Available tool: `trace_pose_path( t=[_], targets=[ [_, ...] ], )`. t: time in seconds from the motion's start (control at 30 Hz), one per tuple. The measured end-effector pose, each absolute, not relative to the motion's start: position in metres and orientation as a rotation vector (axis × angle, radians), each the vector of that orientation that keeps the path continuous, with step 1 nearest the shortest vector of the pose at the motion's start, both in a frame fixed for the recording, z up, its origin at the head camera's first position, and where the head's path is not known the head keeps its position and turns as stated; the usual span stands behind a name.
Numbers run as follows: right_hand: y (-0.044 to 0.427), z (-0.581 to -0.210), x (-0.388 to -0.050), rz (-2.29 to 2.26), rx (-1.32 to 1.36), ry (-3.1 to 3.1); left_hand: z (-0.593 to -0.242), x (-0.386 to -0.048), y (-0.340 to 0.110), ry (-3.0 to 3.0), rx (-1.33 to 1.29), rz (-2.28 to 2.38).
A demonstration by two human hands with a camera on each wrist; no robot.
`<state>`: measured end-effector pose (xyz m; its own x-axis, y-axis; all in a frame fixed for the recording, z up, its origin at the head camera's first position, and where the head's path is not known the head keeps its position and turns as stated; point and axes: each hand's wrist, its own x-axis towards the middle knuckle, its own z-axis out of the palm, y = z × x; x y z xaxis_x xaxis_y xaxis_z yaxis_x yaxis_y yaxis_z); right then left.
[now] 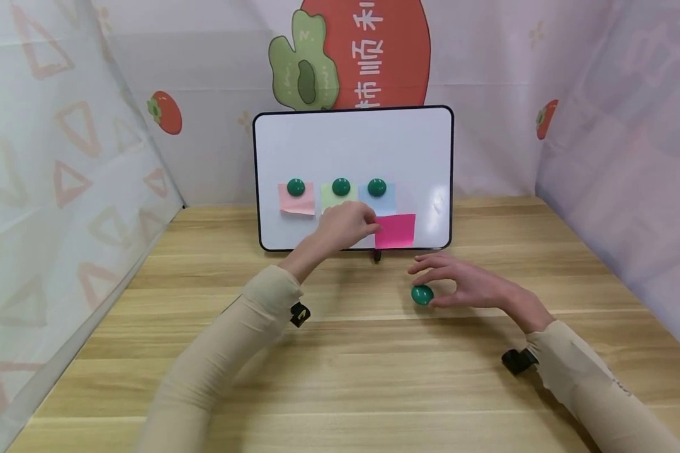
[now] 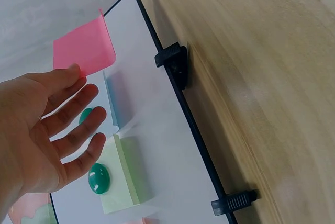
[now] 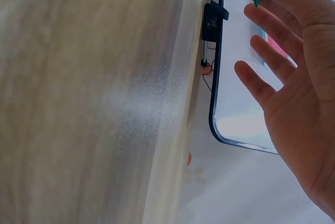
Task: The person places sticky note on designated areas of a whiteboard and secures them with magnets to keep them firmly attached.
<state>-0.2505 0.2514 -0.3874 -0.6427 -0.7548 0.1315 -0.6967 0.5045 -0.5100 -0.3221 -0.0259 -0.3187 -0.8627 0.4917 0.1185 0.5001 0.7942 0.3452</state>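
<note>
Between thumb and index finger, my left hand (image 1: 344, 225) pinches a bright pink sticky note (image 1: 395, 231) by its left edge, in front of the whiteboard's (image 1: 351, 145) lower right part. The left wrist view shows this note (image 2: 84, 48) off the board, with the other fingers spread. My right hand (image 1: 476, 283) holds a round green magnet (image 1: 422, 295) at its thumb and index fingertips, above the table; its other fingers (image 3: 255, 82) are loosely bent. On the board, green magnets sit over the top edges of a light pink note (image 1: 297, 204), a pale green note (image 1: 330, 196) and a light blue note (image 1: 386, 200).
The black-framed whiteboard stands upright at the back of the wooden table (image 1: 374, 384), on black clip feet (image 2: 175, 62). Printed fabric (image 1: 204, 56) hangs behind it and along both sides. Black wrist mounts (image 1: 519, 362) sit on both sleeves.
</note>
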Motion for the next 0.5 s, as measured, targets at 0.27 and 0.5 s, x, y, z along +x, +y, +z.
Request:
trace_pose_path(
  t=[0.27, 0.5],
  targets=[
    [0.25, -0.389, -0.249, -0.788, -1.204, 2.619, -0.31, -0.338, -0.005, -2.966, -0.808, -0.539],
    [0.249, -0.385, -0.248, -0.759, -1.201, 2.599, -0.306, -0.35, 0.012, -2.921, -0.768, -0.547]
  ],
)
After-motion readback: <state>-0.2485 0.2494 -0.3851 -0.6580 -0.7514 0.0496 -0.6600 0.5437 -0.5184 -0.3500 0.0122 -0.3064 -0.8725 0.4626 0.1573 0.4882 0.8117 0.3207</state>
